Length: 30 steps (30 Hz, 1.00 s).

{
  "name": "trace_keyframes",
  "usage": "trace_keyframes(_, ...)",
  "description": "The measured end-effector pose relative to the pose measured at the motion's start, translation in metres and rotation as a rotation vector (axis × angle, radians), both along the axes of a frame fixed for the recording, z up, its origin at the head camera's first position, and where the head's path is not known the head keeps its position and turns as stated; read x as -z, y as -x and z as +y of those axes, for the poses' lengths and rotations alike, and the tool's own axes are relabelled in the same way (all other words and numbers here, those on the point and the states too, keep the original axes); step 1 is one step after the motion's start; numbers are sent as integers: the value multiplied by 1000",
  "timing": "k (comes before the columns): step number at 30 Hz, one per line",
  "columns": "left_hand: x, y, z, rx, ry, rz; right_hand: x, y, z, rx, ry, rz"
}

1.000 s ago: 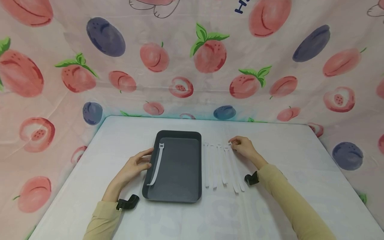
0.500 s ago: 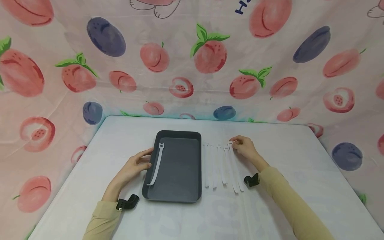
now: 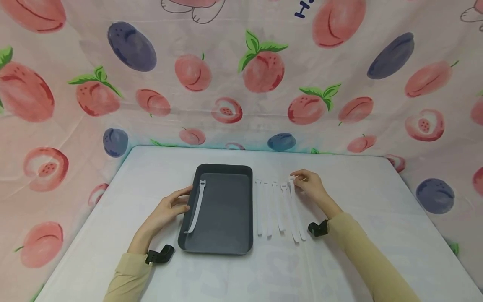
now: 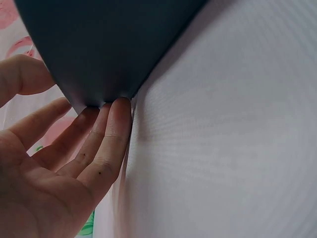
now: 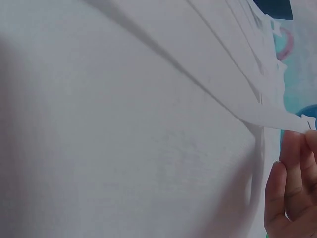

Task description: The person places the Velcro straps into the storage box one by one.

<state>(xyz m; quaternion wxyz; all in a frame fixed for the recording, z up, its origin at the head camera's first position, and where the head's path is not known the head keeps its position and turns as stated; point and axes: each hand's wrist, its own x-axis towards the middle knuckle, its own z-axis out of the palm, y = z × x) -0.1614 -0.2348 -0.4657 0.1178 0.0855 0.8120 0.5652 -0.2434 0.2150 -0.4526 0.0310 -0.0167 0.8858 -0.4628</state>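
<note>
Slightly lifted since a second ago, the slotted end of the rightmost white strap (image 5: 277, 118) now shows more clearly at the fingers of the right hand (image 3: 310, 183), right of the frame's centre. That hand pinches this end above the worktop (image 3: 215, 277), while the strap's tail runs down toward the lower right. Just to its left lie four more white straps (image 3: 267, 209) side by side, between the hand and the dark tray (image 3: 226, 218) at centre. One white strap rests inside the tray (image 3: 198, 205), along its left side. At centre left, the left hand (image 3: 166, 214), fingers spread and loosely bent, touches the tray's left wall. Each wrist bears a small black device (image 3: 160, 254) beside a tan sleeve (image 3: 130, 272). Around the white worktop, a pale pink cloth (image 3: 226, 42) with printed fruit fills the upper frame and both sides.
</note>
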Motion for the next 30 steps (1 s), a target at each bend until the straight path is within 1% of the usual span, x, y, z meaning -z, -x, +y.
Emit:
trace_keyframes(6,1,1,-1,1,4,2,-3,-2,2,11,32,3)
trace_keyframes(15,2,1,-1,2,9,2,-11,-6,7,23,98,48)
trace_keyframes(24,2,2,-1,2,5,-10,-21,-12,10,-10,156,55)
trace_keyframes(30,3,1,-1,4,5,-11,-25,-16,12,2,181,76)
